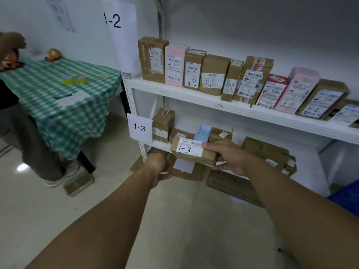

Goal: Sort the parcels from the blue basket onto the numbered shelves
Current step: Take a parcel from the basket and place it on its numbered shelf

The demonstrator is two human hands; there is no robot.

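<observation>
My right hand (227, 156) grips a brown parcel (194, 152) by its right end; its white label is marked 1-3. The parcel hovers at the front edge of the lower shelf (160, 145), next to the paper sign 1-3 (139, 127). Several brown boxes and a light blue one (203, 133) stand on that shelf behind it. My left hand (158, 166) is just left of and below the parcel with its fingers curled; what they enclose is hidden. A corner of the blue basket (346, 199) shows at the right edge.
The upper shelf (174, 91), under the sign 1-2 (114, 21), carries a row of brown and pink parcels. A table with a green checked cloth (58, 109) stands to the left, with a person (29, 136) beside it. A small box (79, 184) and flat cardboard (233, 186) lie on the floor.
</observation>
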